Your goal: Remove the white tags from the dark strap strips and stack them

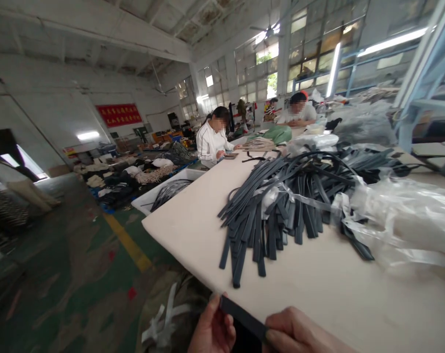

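I have the left hand (214, 326) and right hand (296, 329) pinching a dark strip (242, 316) between them, apparently to keep it straight. Beyond them, a strip bundle (244, 196) fans over the surface (193, 220), probably splayed because plastic wrapping (270, 197) gathers its middle.

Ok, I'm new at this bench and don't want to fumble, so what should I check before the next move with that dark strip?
1. Left hand has a grip on the dark strip: ok, thumb and fingers are on it.
2. Right hand has a grip too: ok, farther along the same strip.
3. Strip lies unfolded between the hands: ok, no fold shows.
4. Strip's condition beyond the right hand: cannot tell, hidden.
5. Pile of strips is neatly aligned: not ok, they fan out and overlap.
6. Clear plastic is off the pile: not ok, some lies across it.
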Available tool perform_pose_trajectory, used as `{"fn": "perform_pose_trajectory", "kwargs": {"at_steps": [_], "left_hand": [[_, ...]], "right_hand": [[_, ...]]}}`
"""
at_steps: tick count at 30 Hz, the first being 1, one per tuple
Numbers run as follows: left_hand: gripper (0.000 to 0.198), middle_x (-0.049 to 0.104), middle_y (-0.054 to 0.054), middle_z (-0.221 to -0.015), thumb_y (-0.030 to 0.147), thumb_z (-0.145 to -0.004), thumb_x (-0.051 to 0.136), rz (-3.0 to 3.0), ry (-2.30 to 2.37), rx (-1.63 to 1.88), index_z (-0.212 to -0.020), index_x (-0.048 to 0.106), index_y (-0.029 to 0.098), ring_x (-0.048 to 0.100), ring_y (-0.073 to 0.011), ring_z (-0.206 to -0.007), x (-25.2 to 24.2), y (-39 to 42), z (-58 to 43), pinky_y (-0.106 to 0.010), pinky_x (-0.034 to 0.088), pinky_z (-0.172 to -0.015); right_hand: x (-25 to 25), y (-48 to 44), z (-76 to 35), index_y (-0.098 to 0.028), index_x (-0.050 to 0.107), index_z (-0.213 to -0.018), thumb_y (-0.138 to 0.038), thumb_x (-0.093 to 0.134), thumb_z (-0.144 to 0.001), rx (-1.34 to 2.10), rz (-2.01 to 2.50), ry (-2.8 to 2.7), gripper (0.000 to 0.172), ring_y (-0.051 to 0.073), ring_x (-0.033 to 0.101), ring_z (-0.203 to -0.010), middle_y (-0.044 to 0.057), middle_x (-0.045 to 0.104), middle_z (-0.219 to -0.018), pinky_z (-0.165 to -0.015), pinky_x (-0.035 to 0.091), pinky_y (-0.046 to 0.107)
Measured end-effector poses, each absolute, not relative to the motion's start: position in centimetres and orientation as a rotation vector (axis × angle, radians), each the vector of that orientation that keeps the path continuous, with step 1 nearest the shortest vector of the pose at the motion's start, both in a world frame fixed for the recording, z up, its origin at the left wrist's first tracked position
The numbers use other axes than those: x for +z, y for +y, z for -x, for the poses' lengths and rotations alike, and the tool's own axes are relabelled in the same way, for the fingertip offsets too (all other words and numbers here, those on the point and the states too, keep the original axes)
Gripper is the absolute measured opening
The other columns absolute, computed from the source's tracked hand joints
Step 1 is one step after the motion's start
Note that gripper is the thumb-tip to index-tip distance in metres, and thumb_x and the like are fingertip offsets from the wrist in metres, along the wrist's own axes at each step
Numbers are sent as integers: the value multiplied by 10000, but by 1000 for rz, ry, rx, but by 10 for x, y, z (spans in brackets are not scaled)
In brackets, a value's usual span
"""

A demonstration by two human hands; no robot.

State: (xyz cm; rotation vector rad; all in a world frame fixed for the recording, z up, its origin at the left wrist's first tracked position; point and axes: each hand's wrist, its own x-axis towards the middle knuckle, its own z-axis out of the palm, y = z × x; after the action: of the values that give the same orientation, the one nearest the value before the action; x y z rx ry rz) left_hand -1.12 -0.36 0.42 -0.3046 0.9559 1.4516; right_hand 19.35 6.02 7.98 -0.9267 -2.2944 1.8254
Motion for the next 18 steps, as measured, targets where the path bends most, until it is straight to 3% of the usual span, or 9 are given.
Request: {"fn": "perform_pose_trajectory", "kwargs": {"at_steps": [3,6,11,18], "left_hand": [[86,707,-30,-612,194,-812,717,227,987,1521,-809,698,111,642,-116,-525,-1,-11,8,-198,524,-470],[211,751,-79,-769,211,-720,810,104,921,1520,-869,709,101,689,-151,-688,-9,-15,-3,-209,545,-563],[260,760,-105,-851,270,-724,810,29,816,1484,-895,721,96,694,-188,-797,-15,-11,-15,-260,564,-672],[333,762,-62,-857,223,-603,887,83,1037,1636,-880,729,127,672,-137,-719,3,-8,6,-203,534,-568]], "right_hand": [[70,58,-188,-177,623,-725,-261,413,-903,1585,1022,-2386,288,101,482,-477,-21,528,-529,-429,301,159],[61,51,-175,-184,615,-738,-270,397,-931,1611,1011,-2349,303,101,517,-430,-30,561,-510,-415,348,153],[55,53,-156,-185,606,-724,-301,363,-963,1598,913,-2338,360,108,552,-412,-33,594,-491,-455,401,167],[59,70,-186,-198,655,-660,-239,508,-887,1126,1166,-2490,274,150,637,-553,14,710,-603,-520,374,205]]}}
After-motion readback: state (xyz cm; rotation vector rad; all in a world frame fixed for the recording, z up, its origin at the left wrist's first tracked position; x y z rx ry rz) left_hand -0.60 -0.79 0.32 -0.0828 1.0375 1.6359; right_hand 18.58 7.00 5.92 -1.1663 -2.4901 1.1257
